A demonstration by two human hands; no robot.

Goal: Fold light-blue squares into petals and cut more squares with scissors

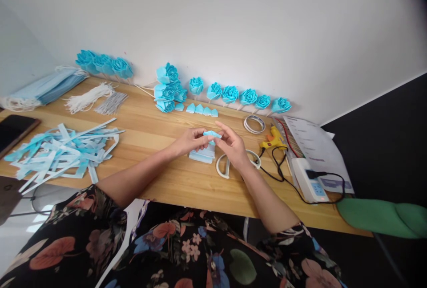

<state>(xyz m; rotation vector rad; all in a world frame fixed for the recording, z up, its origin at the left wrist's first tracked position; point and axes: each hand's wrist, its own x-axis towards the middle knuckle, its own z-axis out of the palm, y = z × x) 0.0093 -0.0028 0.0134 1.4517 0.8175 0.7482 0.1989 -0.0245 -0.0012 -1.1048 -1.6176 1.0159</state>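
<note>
Above the wooden table (173, 181), my left hand (191, 140) and my right hand (231, 143) both pinch a small folded light-blue piece (212, 135) between their fingertips. Right under the hands lies a small stack of cut blue pieces (202, 154). White-handled scissors (227, 165) rest on the table under my right wrist. Small folded blue petals (202, 109) sit in a row further back.
Blue fabric roses (248, 96) line the wall, with more at the back left (103, 64). A heap of blue strips (63, 148), white ear loops (87, 98), face masks (46, 87) and a phone (15, 130) lie left. Tape roll (254, 124), yellow glue gun (274, 139), power strip (308, 180) and papers (315, 148) lie right.
</note>
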